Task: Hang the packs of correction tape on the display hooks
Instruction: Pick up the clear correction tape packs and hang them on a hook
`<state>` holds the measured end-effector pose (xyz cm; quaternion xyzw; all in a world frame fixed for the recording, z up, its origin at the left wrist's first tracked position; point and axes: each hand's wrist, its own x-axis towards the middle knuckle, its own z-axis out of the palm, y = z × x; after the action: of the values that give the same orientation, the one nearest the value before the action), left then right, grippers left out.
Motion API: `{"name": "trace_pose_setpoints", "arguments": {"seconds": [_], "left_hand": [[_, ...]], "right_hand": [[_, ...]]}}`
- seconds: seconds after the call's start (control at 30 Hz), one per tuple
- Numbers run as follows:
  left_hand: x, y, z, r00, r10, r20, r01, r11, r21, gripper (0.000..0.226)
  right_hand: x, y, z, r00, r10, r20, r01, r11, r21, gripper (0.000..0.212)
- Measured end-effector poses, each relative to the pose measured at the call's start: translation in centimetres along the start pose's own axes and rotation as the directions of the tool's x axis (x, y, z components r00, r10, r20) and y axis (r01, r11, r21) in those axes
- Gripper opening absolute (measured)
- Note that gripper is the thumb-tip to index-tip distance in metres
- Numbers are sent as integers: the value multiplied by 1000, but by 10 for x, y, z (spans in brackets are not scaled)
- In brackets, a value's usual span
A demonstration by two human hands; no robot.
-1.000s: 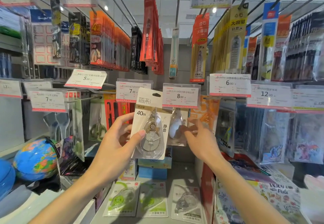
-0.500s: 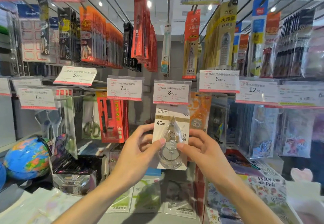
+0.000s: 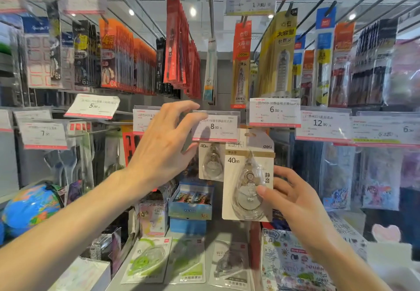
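My right hand [image 3: 293, 197] pinches a white and beige "40m" correction tape pack [image 3: 248, 174] by its lower right side, thumb on the clear blister. The pack hangs upright just below and right of the 8.00 price tag [image 3: 217, 125]. My left hand [image 3: 163, 145] reaches up to that tag with fingers spread, the fingertips at the tag's left edge and holding nothing. A second identical pack [image 3: 210, 161] hangs behind on the hook under the tag. More correction tape packs [image 3: 147, 261] lie flat on the shelf below.
Rows of hooks carry pen and refill packs above, with price tags 5.00, 6.00 [image 3: 275, 112] and 12.90 across the middle. A globe [image 3: 29, 208] sits at lower left, small boxes [image 3: 191, 202] under the hook, and printed notebooks [image 3: 293, 261] at lower right.
My left hand has let go of the pack and risen to the 8.00 tag. My right hand alone now holds the pack, shifted right and slightly up.
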<state>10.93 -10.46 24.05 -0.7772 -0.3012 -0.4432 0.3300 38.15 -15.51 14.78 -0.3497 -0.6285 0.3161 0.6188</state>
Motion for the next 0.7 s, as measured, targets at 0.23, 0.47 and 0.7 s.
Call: {"name": "trace_pose_setpoints", "arguments": {"seconds": [0.23, 0.47, 0.7], "left_hand": [[7, -11, -14, 999, 41, -23, -43, 997, -62, 28], [12, -10, -23, 995, -104, -8, 99, 966, -239, 25], [10, -10, -24, 993, -121, 17, 121, 957, -262, 26]], "right_hand": [[3, 2, -6, 999, 12, 42, -10, 998, -57, 41], [28, 7, 12, 998, 40, 54, -31, 987, -158, 32], [46, 4, 27, 997, 35, 66, -21, 980, -196, 33]]}}
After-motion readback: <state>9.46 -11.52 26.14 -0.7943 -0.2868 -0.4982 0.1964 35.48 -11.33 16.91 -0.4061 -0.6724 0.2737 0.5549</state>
